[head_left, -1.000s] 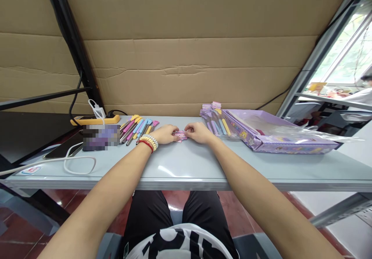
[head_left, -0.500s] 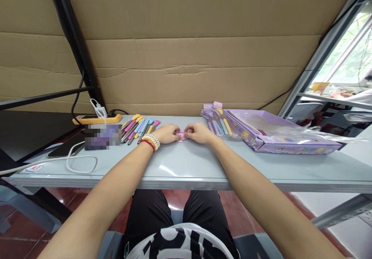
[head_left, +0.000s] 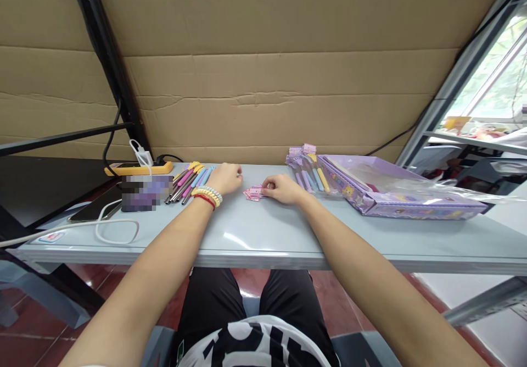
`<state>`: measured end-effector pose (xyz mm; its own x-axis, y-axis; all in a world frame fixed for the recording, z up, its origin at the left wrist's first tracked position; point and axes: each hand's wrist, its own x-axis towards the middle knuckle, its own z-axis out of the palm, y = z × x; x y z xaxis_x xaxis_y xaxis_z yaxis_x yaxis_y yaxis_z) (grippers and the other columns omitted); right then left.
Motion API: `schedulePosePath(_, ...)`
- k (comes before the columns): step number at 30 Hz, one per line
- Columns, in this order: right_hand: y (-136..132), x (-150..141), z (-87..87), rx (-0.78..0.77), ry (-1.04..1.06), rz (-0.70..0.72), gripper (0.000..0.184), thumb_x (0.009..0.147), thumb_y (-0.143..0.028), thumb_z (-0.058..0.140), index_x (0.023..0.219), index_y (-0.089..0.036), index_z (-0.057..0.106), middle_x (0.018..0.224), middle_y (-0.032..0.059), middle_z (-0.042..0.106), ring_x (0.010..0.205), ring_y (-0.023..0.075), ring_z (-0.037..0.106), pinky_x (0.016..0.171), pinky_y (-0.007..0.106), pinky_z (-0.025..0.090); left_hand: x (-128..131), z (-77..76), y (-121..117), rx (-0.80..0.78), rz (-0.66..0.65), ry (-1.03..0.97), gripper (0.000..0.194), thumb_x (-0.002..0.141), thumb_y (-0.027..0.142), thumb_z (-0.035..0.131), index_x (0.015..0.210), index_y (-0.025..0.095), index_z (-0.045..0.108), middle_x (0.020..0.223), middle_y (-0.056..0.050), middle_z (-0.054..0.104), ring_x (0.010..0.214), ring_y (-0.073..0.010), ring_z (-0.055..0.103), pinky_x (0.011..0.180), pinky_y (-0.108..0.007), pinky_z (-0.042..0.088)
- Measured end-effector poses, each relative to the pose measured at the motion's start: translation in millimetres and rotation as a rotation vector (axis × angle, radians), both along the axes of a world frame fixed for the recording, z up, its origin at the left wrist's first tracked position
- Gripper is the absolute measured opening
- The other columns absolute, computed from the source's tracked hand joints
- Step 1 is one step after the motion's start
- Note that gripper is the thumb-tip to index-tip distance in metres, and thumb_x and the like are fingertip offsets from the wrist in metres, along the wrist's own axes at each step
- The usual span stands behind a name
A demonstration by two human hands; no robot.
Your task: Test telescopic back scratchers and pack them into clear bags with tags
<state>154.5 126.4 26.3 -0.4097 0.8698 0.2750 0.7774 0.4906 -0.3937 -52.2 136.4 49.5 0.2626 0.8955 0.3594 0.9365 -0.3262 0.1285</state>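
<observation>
Two bare hands on the grey tabletop (head_left: 263, 235). Right hand (head_left: 284, 188) rests on the small pink packet (head_left: 253, 193), fingers curled loosely, tips touching its right edge; real grip or just contact, can't tell. Packet lies flat near tabletop centre, between the hands. Left hand (head_left: 225, 177) sits apart from the packet, over the near end of the row of coloured pens (head_left: 189, 181), fingers bent; holds anything or not, can't tell. Beaded bracelets (head_left: 208, 195) on left wrist. Right of the right hand: bundle of purple and yellow pens (head_left: 307, 174), touching a purple box (head_left: 395, 194) under clear plastic wrap. Far left: yellow power strip (head_left: 140, 168), white cable (head_left: 115, 229), dark phone (head_left: 88, 210). Cardboard sheet (head_left: 267, 81) behind the tabletop.
</observation>
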Motion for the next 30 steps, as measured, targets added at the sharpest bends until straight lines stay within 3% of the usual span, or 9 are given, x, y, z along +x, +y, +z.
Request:
schedulePosePath(6, 0.5, 0.6, 0.3, -0.008, -0.018, 0.005, 0.022, 0.077, -0.032, 0.059, 0.087, -0.015, 0.070, 0.072, 0.0025, 0.065, 0.064, 0.0115, 0.052, 0.060, 0.022, 0.036, -51.6, 21.4, 7.8, -0.007, 0.530, -0.055, 0.036, 0.073, 0.026, 0.054, 0.100, 0.010, 0.069, 0.104, -0.023, 0.068, 0.100, -0.0355, 0.063, 0.079, -0.041, 0.050)
schedulePosePath(10, -0.4, 0.6, 1.5, -0.011, -0.028, 0.005, 0.022, 0.077, -0.032, 0.059, 0.087, -0.015, 0.070, 0.072, 0.0025, 0.065, 0.064, 0.0115, 0.052, 0.060, 0.022, 0.036, -86.3, 24.0, 9.4, -0.068, 0.737, -0.168, 0.046, 0.073, 0.032, 0.057, 0.109, 0.005, 0.066, 0.115, -0.026, 0.063, 0.107, -0.0370, 0.060, 0.082, -0.042, 0.050)
schedulePosePath(16, -3.7, -0.4, 4.7, -0.024, -0.039, -0.006, 0.022, 0.078, -0.032, 0.059, 0.087, -0.015, 0.070, 0.075, 0.0029, 0.066, 0.065, 0.0116, 0.053, 0.061, 0.022, 0.036, -100.5, 19.3, 7.8, -0.189, 0.758, -0.204, 0.057, 0.074, 0.045, 0.060, 0.114, 0.006, 0.064, 0.118, -0.025, 0.062, 0.109, -0.0382, 0.059, 0.083, -0.042, 0.050)
schedulePosePath(22, -5.4, -2.1, 6.0, -0.026, -0.042, -0.004, 0.021, 0.078, -0.031, 0.059, 0.088, -0.016, 0.070, 0.075, 0.0031, 0.066, 0.066, 0.0120, 0.053, 0.060, 0.022, 0.036, -102.8, 13.8, 13.8, -0.183, 0.751, -0.153, 0.052, 0.075, 0.043, 0.056, 0.114, 0.009, 0.064, 0.120, -0.023, 0.062, 0.110, -0.0365, 0.058, 0.083, -0.042, 0.048)
schedulePosePath(27, -6.4, -3.1, 6.9, -0.023, -0.025, -0.003, 0.021, 0.078, -0.031, 0.060, 0.086, -0.016, 0.070, 0.074, 0.0033, 0.065, 0.066, 0.0124, 0.053, 0.060, 0.023, 0.035, -90.2, 16.8, 14.4, -0.026, 0.749, -0.118, 0.037, 0.079, 0.031, 0.052, 0.105, 0.008, 0.065, 0.114, -0.025, 0.064, 0.107, -0.0363, 0.059, 0.088, -0.046, 0.042)
schedulePosePath(30, -7.0, -4.0, 6.7, -0.012, 0.011, 0.002, 0.020, 0.078, -0.032, 0.060, 0.085, -0.015, 0.070, 0.071, 0.0027, 0.065, 0.065, 0.0117, 0.053, 0.060, 0.023, 0.036, -63.3, 20.6, 10.2, 0.115, 0.607, -0.129, 0.034, 0.085, 0.025, 0.044, 0.109, 0.006, 0.060, 0.106, -0.025, 0.065, 0.102, -0.0348, 0.061, 0.088, -0.047, 0.041)
